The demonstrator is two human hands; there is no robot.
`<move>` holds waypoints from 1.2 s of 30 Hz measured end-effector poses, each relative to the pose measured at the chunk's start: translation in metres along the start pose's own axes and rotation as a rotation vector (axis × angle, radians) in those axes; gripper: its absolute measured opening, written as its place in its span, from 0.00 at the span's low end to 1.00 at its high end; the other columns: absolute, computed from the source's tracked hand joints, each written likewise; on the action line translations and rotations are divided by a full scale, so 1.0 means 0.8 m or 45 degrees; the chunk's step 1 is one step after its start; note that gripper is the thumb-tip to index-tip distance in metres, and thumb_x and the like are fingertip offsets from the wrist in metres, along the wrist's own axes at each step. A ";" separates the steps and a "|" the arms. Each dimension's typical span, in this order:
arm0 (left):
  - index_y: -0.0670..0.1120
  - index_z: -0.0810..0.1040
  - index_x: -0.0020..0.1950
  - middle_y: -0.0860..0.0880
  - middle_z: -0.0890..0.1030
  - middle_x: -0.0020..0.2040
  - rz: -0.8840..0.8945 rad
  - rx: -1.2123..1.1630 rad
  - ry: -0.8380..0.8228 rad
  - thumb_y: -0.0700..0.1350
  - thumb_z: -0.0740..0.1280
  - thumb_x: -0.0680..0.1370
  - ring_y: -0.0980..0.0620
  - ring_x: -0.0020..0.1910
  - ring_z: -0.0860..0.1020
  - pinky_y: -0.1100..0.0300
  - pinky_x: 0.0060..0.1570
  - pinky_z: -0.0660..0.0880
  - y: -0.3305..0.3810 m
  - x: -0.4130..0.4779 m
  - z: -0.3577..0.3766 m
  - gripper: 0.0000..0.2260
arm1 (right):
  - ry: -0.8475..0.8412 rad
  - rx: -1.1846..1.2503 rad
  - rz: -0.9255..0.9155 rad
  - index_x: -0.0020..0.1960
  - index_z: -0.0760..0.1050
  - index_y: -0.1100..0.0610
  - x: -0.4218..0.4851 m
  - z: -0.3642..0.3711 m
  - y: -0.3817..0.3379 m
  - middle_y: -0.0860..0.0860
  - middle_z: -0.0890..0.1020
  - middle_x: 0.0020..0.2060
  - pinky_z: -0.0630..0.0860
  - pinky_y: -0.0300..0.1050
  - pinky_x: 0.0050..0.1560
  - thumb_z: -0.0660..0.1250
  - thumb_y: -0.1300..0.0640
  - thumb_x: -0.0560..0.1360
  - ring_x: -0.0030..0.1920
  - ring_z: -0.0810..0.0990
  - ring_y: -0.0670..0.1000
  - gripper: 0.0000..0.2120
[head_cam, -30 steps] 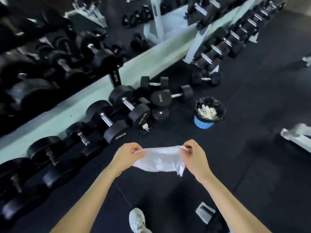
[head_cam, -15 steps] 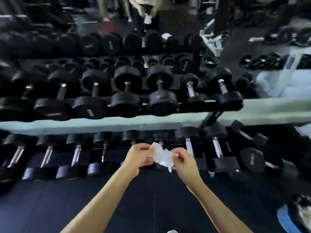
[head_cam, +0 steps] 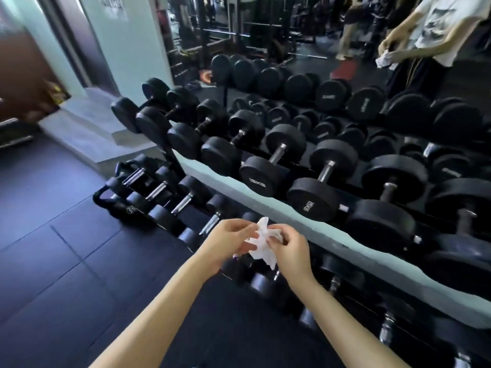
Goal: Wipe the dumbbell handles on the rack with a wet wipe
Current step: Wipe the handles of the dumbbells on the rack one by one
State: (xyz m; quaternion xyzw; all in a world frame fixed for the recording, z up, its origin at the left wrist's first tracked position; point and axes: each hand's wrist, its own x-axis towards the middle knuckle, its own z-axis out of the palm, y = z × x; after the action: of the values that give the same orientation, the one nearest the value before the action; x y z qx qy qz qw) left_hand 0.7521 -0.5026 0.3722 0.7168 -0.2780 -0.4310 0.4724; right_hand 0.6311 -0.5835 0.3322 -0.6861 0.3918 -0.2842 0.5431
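Dark rubber floor mats [head_cam: 66, 261] fill the left, with a pale step [head_cam: 87, 123] behind them at the foot of a pale wall [head_cam: 125, 43]. Just right of that, a black kettlebell [head_cam: 125, 205] sits on the floor against the end of the rack [head_cam: 265, 205], whose pale green rail runs down toward the lower right. Under the rail, the lower tier carries small dumbbells [head_cam: 156, 191] with chrome handles [head_cam: 182, 204], lying side by side. In front of this lower tier, held in the air and touching no handle, is the wet wipe [head_cam: 263, 243], a crumpled white wad between two bare hands. The left hand [head_cam: 228, 243] has its fingers curled, its grip pinching the wipe's left side. The right hand [head_cam: 289, 251] closes its grip on the right side, thumb and fingertips nipping the cloth, with a loose corner hanging below. Both forearms reach in from the bottom edge. Above the rail, the upper tier carries large black dumbbells [head_cam: 313, 199] in a row, some heads bearing white weight lettering, each pair of heads joined by a short metal handle [head_cam: 326, 171]. Behind them stand more rows of black dumbbell heads — whether real or mirrored, I cannot tell. At the top right a person [head_cam: 435, 25] in a white printed T-shirt and dark trousers holds a white wad in both hands.
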 end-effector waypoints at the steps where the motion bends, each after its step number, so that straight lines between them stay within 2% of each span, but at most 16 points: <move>1: 0.45 0.82 0.52 0.47 0.83 0.49 -0.005 -0.011 0.053 0.46 0.64 0.79 0.48 0.47 0.83 0.57 0.51 0.78 -0.001 0.013 -0.034 0.09 | 0.008 0.004 -0.003 0.42 0.79 0.52 0.022 0.028 -0.008 0.48 0.84 0.37 0.77 0.39 0.43 0.66 0.65 0.73 0.41 0.81 0.47 0.09; 2: 0.46 0.82 0.51 0.48 0.83 0.48 -0.012 -0.009 0.101 0.46 0.64 0.78 0.49 0.46 0.82 0.57 0.51 0.78 -0.004 0.030 -0.069 0.08 | 0.018 0.018 0.000 0.42 0.80 0.52 0.043 0.055 -0.017 0.48 0.84 0.38 0.77 0.39 0.43 0.66 0.65 0.72 0.42 0.82 0.48 0.09; 4: 0.49 0.81 0.47 0.49 0.83 0.45 -0.017 0.003 0.187 0.45 0.64 0.78 0.50 0.44 0.80 0.58 0.48 0.76 -0.008 0.063 -0.139 0.06 | 0.036 0.040 0.013 0.43 0.80 0.53 0.083 0.107 -0.037 0.49 0.84 0.38 0.76 0.34 0.40 0.68 0.63 0.72 0.41 0.81 0.47 0.06; 7: 0.47 0.81 0.46 0.48 0.81 0.42 0.004 0.072 0.308 0.42 0.64 0.78 0.51 0.42 0.77 0.60 0.43 0.74 -0.009 0.115 -0.234 0.06 | 0.045 0.059 0.002 0.44 0.79 0.52 0.139 0.175 -0.062 0.46 0.83 0.39 0.73 0.27 0.40 0.68 0.62 0.73 0.43 0.80 0.43 0.06; 10: 0.50 0.81 0.42 0.50 0.80 0.39 0.032 0.147 0.410 0.41 0.65 0.77 0.52 0.41 0.76 0.55 0.47 0.75 -0.006 0.171 -0.315 0.07 | 0.048 0.068 0.006 0.45 0.79 0.51 0.197 0.233 -0.078 0.41 0.82 0.41 0.74 0.28 0.46 0.66 0.64 0.75 0.47 0.79 0.40 0.09; 13: 0.55 0.79 0.38 0.52 0.80 0.38 0.040 0.235 0.469 0.42 0.66 0.75 0.52 0.41 0.77 0.54 0.49 0.75 -0.002 0.228 -0.378 0.09 | 0.069 0.073 0.000 0.47 0.80 0.52 0.252 0.280 -0.092 0.41 0.81 0.41 0.74 0.31 0.48 0.65 0.64 0.75 0.47 0.79 0.41 0.09; 17: 0.55 0.77 0.36 0.54 0.81 0.38 0.077 0.411 0.555 0.42 0.67 0.74 0.51 0.42 0.79 0.59 0.45 0.73 0.015 0.328 -0.452 0.09 | 0.108 0.112 -0.020 0.46 0.80 0.51 0.348 0.338 -0.110 0.43 0.82 0.42 0.75 0.30 0.47 0.65 0.66 0.75 0.47 0.79 0.41 0.11; 20: 0.52 0.80 0.40 0.52 0.81 0.38 0.087 0.481 0.622 0.42 0.67 0.73 0.49 0.45 0.80 0.59 0.46 0.73 0.027 0.410 -0.507 0.05 | 0.134 0.153 -0.027 0.46 0.80 0.51 0.433 0.385 -0.123 0.45 0.82 0.41 0.77 0.38 0.48 0.65 0.68 0.75 0.46 0.80 0.45 0.12; 24: 0.48 0.82 0.48 0.49 0.82 0.44 0.083 0.622 0.732 0.44 0.67 0.73 0.48 0.48 0.79 0.58 0.50 0.73 0.048 0.509 -0.582 0.06 | 0.141 0.197 -0.032 0.45 0.79 0.52 0.554 0.456 -0.147 0.48 0.82 0.41 0.77 0.43 0.50 0.65 0.68 0.74 0.45 0.80 0.47 0.12; 28: 0.50 0.82 0.49 0.47 0.82 0.47 0.096 0.742 0.824 0.46 0.66 0.73 0.47 0.48 0.79 0.58 0.46 0.72 0.062 0.592 -0.662 0.07 | 0.098 0.168 -0.067 0.48 0.79 0.55 0.654 0.518 -0.177 0.45 0.80 0.39 0.73 0.30 0.45 0.65 0.67 0.75 0.42 0.77 0.42 0.09; 31: 0.49 0.82 0.51 0.46 0.82 0.50 0.097 0.837 0.879 0.47 0.67 0.73 0.45 0.49 0.79 0.57 0.46 0.72 0.069 0.642 -0.717 0.09 | 0.084 0.115 -0.067 0.49 0.80 0.55 0.715 0.562 -0.192 0.44 0.80 0.38 0.73 0.32 0.45 0.65 0.66 0.75 0.42 0.77 0.43 0.09; 34: 0.48 0.81 0.53 0.45 0.80 0.53 0.123 0.918 0.893 0.47 0.67 0.73 0.42 0.53 0.76 0.55 0.51 0.71 0.075 0.691 -0.770 0.10 | 0.082 0.068 -0.069 0.50 0.80 0.55 0.772 0.608 -0.201 0.45 0.82 0.43 0.73 0.35 0.52 0.65 0.65 0.75 0.48 0.78 0.44 0.09; 36: 0.48 0.81 0.55 0.43 0.79 0.55 0.142 1.018 0.877 0.47 0.67 0.73 0.40 0.55 0.74 0.52 0.54 0.71 0.076 0.727 -0.806 0.12 | 0.090 0.055 -0.068 0.50 0.81 0.56 0.806 0.641 -0.206 0.45 0.81 0.43 0.73 0.36 0.53 0.64 0.65 0.75 0.49 0.78 0.45 0.09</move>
State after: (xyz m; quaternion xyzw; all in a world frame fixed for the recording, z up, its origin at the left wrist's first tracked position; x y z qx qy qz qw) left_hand 1.5957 -0.7132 0.3391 0.9251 -0.2870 -0.0050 0.2485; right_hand 1.4300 -0.8441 0.3415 -0.6740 0.3860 -0.3310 0.5359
